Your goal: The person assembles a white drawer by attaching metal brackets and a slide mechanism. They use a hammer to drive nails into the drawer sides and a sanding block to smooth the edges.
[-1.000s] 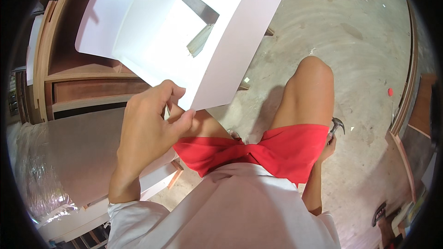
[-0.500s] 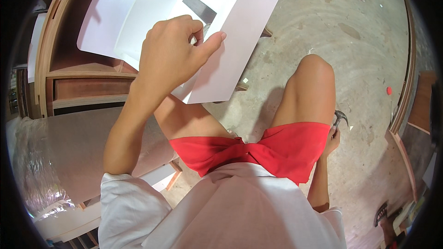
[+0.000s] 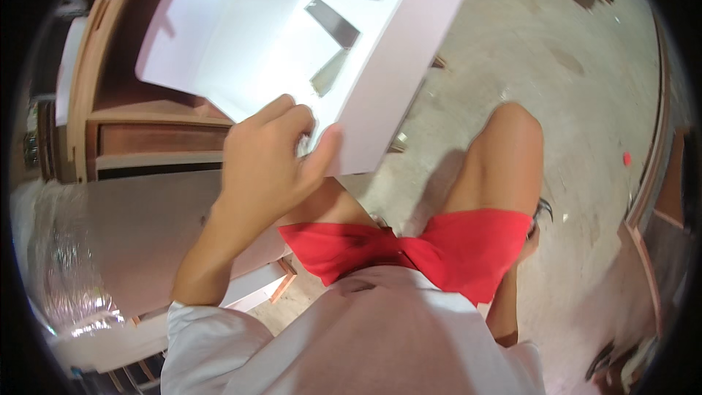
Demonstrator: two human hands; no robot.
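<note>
My left hand [image 3: 267,153] is over the near end of a white box [image 3: 413,73] that looks like a drawer. Its fingers are curled and the thumb overlaps the box's right side panel; what they pinch, if anything, is too small to make out. Inside the box lie a dark grey flat metal plate [image 3: 333,22] and a paler flat piece [image 3: 330,72]. Low beside my right thigh, my right hand [image 3: 531,240] is closed on a hammer [image 3: 542,210]. Only its dark claw head shows clearly; my leg and shorts hide much of the handle.
A wooden cabinet frame [image 3: 88,132] stands at the left. Below it is a brown panel [image 3: 153,227] partly wrapped in clear plastic [image 3: 69,278]. Concrete floor [image 3: 585,102] spreads to the right, with a red disc [image 3: 627,159] on it and long boards [image 3: 647,249] along the edge.
My left hand has moved nearer to me along the box, uncovering the paler flat piece. My right hand keeps the hammer beside my thigh. The whole view has shifted slightly.
</note>
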